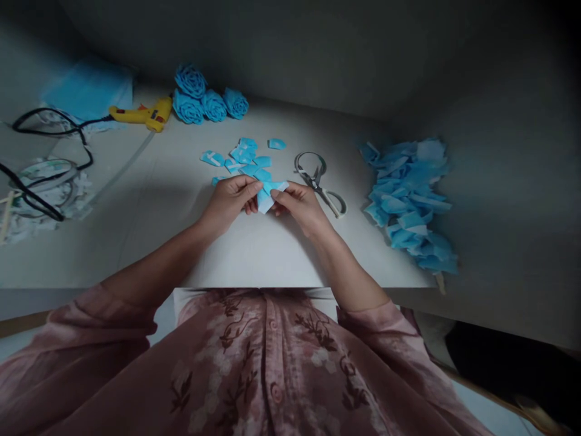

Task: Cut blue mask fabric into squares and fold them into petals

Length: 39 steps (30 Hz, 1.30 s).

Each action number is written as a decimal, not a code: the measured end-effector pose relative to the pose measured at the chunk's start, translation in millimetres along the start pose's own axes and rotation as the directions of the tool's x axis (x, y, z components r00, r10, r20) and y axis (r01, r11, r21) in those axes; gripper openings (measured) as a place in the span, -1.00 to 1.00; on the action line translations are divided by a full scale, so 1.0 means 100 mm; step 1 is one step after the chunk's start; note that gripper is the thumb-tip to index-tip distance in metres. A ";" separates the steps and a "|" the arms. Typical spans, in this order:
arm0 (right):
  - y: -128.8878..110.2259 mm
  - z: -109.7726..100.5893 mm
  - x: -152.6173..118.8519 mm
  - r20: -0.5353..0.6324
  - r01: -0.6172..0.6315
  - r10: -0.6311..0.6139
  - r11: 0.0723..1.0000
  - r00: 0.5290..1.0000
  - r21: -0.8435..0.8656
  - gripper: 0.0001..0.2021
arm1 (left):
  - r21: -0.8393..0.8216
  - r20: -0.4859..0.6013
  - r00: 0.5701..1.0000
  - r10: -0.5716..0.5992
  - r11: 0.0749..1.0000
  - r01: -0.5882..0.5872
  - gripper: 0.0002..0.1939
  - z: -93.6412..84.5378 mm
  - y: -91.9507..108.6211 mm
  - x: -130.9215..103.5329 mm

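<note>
1. The scissors [316,181] lie on the pale table [267,260], with light handles; any maker's mark on them is too small to read.
2. Just left of the scissors, the left hand [233,197] pinches a folded blue piece [267,202] between thumb and fingers.
3. The right hand [299,203], nearest the scissors, grips the same piece's other side, thumb on top.
4. Left of the scissors, beyond the hands, small blue cut pieces [245,152] lie scattered, some showing white strips.
5. Farther beyond and left of the scissors sit four blue rosettes [188,108], bunched together.
6. Touching or close beside them, well left of the scissors, is a yellow glue gun [158,115]; its reddish markings are illegible.
7. Right of the scissors spreads a heap of crumpled blue pieces [411,203].
</note>
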State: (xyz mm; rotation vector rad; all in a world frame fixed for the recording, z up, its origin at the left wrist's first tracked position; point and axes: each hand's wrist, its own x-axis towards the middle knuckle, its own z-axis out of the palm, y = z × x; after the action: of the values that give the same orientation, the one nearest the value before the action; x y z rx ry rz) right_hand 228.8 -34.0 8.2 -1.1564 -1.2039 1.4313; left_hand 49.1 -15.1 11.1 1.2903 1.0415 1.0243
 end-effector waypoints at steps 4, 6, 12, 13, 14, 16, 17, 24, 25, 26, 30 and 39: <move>-0.01 0.01 -0.01 0.020 0.005 -0.005 1.000 1.000 -0.004 -0.55 | 0.006 -0.032 0.999 0.015 1.000 -0.015 -0.69 0.02 0.01 0.00; -0.02 0.02 -0.02 0.032 0.005 -0.005 1.000 0.999 -0.006 -0.54 | 0.018 -0.050 0.998 0.024 1.000 -0.023 -0.67 0.03 0.01 -0.01; -0.06 0.03 -0.04 0.031 -0.013 0.014 1.000 0.999 -0.010 -0.51 | 0.043 -0.073 0.996 0.059 0.998 -0.056 -0.71 0.04 0.04 -0.04; -0.06 0.03 -0.04 0.030 -0.021 0.021 1.000 0.999 -0.010 -0.50 | 0.048 -0.076 0.995 0.062 0.997 -0.058 -0.71 0.05 0.04 -0.04; -0.06 0.04 -0.05 0.031 -0.028 0.028 1.000 0.999 -0.012 -0.50 | 0.052 -0.079 0.995 0.062 0.997 -0.058 -0.71 0.05 0.04 -0.04; -0.05 0.04 -0.04 0.036 -0.032 0.032 0.999 0.999 -0.015 -0.50 | 0.058 -0.085 0.995 0.058 0.997 -0.054 -0.71 0.05 0.05 -0.05; -0.04 0.04 -0.04 0.038 -0.030 0.030 0.999 0.999 -0.016 -0.50 | 0.059 -0.086 0.995 0.056 0.997 -0.051 -0.71 0.05 0.04 -0.05; 0.02 0.02 0.02 -0.001 -0.021 0.021 0.999 1.000 -0.027 -0.52 | -0.102 -0.044 0.999 -0.007 0.995 0.002 -0.53 0.02 0.00 -0.02; 0.02 0.02 0.02 0.001 -0.024 0.024 0.999 1.000 -0.029 -0.51 | -0.136 -0.039 0.999 -0.025 0.990 0.020 -0.53 0.01 -0.01 -0.01; 0.02 0.02 0.02 0.006 -0.026 0.026 0.999 1.000 -0.033 -0.51 | -0.155 -0.029 0.999 -0.035 0.987 0.030 -0.55 0.00 -0.01 0.00; 0.02 0.02 0.01 0.034 -0.024 0.025 0.998 0.999 -0.050 -0.51 | -0.076 0.021 1.000 -0.021 0.997 0.023 -0.71 -0.03 -0.02 0.03; -0.03 -0.01 0.03 0.018 0.025 -0.025 1.000 1.000 -0.005 -0.49 | -0.099 0.077 0.997 -0.003 0.995 0.010 -0.66 -0.02 -0.07 0.03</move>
State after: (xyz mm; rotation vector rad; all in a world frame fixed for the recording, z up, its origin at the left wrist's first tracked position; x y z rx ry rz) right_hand 230.0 -30.3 10.7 -1.1304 -1.2316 1.4231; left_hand 48.2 -11.5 4.5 1.2355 0.9245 1.0011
